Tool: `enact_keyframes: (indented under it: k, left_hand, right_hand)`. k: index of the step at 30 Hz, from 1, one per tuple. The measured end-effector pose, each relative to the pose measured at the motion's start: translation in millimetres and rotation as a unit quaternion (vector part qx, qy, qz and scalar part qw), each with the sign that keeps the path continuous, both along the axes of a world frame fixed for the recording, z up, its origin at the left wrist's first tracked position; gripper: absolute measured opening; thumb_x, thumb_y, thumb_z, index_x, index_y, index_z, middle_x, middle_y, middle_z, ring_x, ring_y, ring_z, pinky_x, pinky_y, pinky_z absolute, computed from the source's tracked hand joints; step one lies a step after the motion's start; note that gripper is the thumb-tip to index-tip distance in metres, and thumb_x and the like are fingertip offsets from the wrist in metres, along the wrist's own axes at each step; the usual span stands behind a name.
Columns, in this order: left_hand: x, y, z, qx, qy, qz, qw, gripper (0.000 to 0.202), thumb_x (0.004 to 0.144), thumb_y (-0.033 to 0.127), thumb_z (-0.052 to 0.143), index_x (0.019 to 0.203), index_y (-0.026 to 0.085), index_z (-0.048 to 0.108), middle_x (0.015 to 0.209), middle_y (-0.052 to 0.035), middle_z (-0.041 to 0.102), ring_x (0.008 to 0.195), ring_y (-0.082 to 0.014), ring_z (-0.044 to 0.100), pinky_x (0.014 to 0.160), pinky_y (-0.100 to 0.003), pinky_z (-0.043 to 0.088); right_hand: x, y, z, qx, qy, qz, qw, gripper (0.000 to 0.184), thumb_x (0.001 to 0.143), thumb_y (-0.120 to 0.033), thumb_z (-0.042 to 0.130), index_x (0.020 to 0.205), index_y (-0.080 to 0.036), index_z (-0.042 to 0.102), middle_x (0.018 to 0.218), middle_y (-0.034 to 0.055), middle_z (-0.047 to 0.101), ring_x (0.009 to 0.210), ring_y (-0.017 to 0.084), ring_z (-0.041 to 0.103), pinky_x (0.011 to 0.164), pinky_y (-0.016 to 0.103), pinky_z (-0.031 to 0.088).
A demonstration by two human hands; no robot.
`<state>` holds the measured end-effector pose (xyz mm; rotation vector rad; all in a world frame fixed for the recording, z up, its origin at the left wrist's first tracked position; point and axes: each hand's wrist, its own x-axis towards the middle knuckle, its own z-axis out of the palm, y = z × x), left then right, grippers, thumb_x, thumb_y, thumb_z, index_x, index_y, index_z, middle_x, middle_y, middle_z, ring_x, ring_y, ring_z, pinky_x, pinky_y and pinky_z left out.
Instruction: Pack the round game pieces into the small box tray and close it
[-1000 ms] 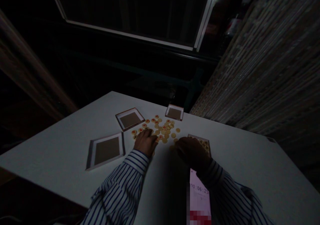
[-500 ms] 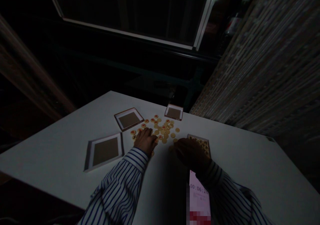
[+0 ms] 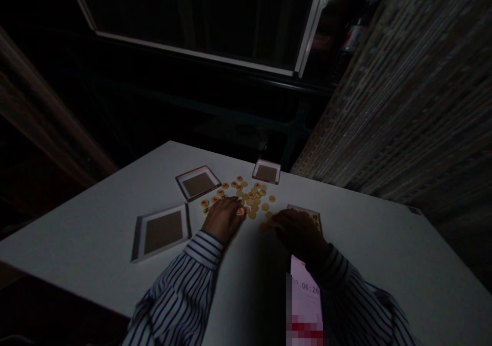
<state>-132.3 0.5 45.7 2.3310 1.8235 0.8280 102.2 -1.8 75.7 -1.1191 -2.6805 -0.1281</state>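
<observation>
Round wooden xiangqi pieces (image 3: 257, 201), some marked in red and others plain side up, lie scattered over the middle of the white table. My left hand (image 3: 223, 218) is at the near left edge of the scatter, its fingers curled down. A red-marked piece (image 3: 240, 211) shows at its fingertips. To the right, my right hand (image 3: 302, 233) is closed and in shadow, with a dim piece (image 3: 265, 226) by its fingertips; what it holds is hidden. Beneath and behind that hand sits a tray of pieces (image 3: 315, 219), partly covered.
Three shallow trays with brown bottoms stand around the scatter: one near left (image 3: 163, 231), one behind it (image 3: 199, 183), and a small one (image 3: 266, 173) at the back. A phone (image 3: 305, 294) showing a timer lies below my right wrist. A bead curtain (image 3: 369, 105) hangs at right.
My left hand has shifted slightly, and the red-marked piece at its fingertips shows more clearly. My right hand has moved a little to the right, covering more of the filled tray.
</observation>
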Motion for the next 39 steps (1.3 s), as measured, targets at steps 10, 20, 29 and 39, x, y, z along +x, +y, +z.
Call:
enact_keyframes:
  k: [10, 20, 29, 39]
  left_hand:
    - [25, -17, 15.5, 0.000, -0.146, -0.012, 0.989, 0.026, 0.078, 0.034, 0.047, 0.096, 0.019, 0.058, 0.095, -0.0057, 0.065, 0.090, -0.0186, 0.060, 0.082, -0.032, 0.045]
    - [54, -17, 16.1, -0.083, -0.440, 0.008, 0.894, 0.028, 0.066, 0.032, 0.062, 0.088, 0.015, 0.057, 0.077, -0.0028, 0.064, 0.071, -0.0136, 0.060, 0.070, -0.028, 0.049]
    - [71, -15, 21.0, -0.172, -0.604, -0.013, 0.778, 0.032, 0.057, 0.023, 0.071, 0.082, 0.016, 0.054, 0.062, 0.0042, 0.059, 0.057, -0.0077, 0.056, 0.055, -0.018, 0.045]
    - [94, -6, 22.0, -0.215, -0.677, -0.007, 0.704, 0.034, 0.054, 0.020, 0.074, 0.082, 0.016, 0.055, 0.069, 0.0030, 0.063, 0.064, -0.0082, 0.059, 0.063, -0.020, 0.046]
  right_hand:
    - [18, 1, 7.8, -0.011, 0.029, -0.028, 0.999, 0.026, 0.082, -0.026, 0.044, 0.104, -0.018, 0.055, 0.097, 0.0081, 0.060, 0.087, 0.019, 0.054, 0.074, 0.031, 0.038]
    - [51, 11, 12.9, -0.002, 0.051, -0.098, 0.994, 0.029, 0.083, -0.031, 0.044, 0.107, -0.020, 0.054, 0.102, 0.0077, 0.059, 0.091, 0.018, 0.054, 0.075, 0.029, 0.040]
    - [66, 12, 17.7, 0.006, 0.109, -0.117, 0.987, 0.028, 0.082, -0.029, 0.045, 0.106, -0.017, 0.054, 0.102, 0.0091, 0.060, 0.094, 0.020, 0.054, 0.079, 0.034, 0.043]
    - [83, 16, 15.6, 0.023, 0.132, -0.125, 0.983, 0.028, 0.082, -0.031, 0.046, 0.107, -0.018, 0.053, 0.101, 0.0087, 0.060, 0.092, 0.019, 0.054, 0.077, 0.033, 0.043]
